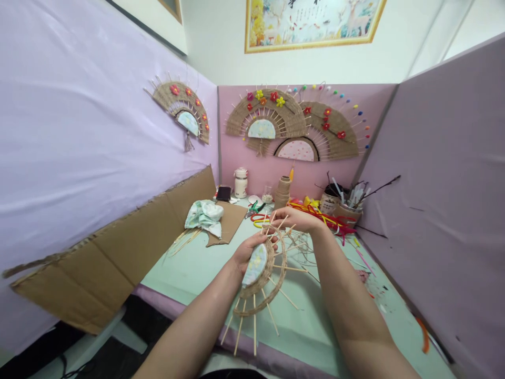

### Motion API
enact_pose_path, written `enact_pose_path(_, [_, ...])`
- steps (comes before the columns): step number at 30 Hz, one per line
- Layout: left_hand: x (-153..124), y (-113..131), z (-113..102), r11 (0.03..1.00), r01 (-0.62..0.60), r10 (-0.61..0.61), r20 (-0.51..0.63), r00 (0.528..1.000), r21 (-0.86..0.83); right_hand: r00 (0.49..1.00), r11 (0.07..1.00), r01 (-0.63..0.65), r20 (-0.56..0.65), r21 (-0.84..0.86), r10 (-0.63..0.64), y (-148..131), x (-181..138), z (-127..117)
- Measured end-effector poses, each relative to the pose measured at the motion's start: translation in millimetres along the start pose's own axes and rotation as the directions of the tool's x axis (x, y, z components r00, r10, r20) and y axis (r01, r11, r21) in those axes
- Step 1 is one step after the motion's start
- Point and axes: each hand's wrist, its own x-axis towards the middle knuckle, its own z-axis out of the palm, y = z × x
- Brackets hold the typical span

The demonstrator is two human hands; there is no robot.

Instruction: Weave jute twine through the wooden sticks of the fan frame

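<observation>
Left hand (245, 253) clamped round the fan (255, 264) mid-frame over the table (189, 268), right hand (296, 219) pinching its top sticks (276, 223), early days I'd say, just a thin twine (270, 269) band woven, sticks mostly bare unlike the wall fans (268, 118) up top.

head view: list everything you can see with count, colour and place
table: one, mint green, centre
half-made fan: one, tan weave, pale fabric centre, wooden sticks, held above the table's near edge
wall fans: three, tan with red and yellow flowers, one on the left partition, two on the back one
cardboard sheet: one, brown, leaning along the left partition
folded cloth: one, pale green and white, back left of the table
twine spool: one, tan, back of the table
bright cords: a heap, red and yellow, back right
left hand: grips the fan's fabric centre
right hand: pinches the fan's upper sticks
</observation>
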Motion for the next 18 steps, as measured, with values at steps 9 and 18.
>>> enact_pose_path(9, [-10, -5, 2, 0.995, 0.087, -0.095, 0.2, 0.975, 0.051, 0.994, 0.999, -0.03, 0.109, 0.011, 0.029, -3, -7, -7])
enact_pose_path(18, [-13, -11, 0, 0.968, 0.184, -0.231, 0.32, 0.919, 0.17, 0.999, 0.998, 0.041, -0.011, 0.041, -0.04, -7, -9, -10])
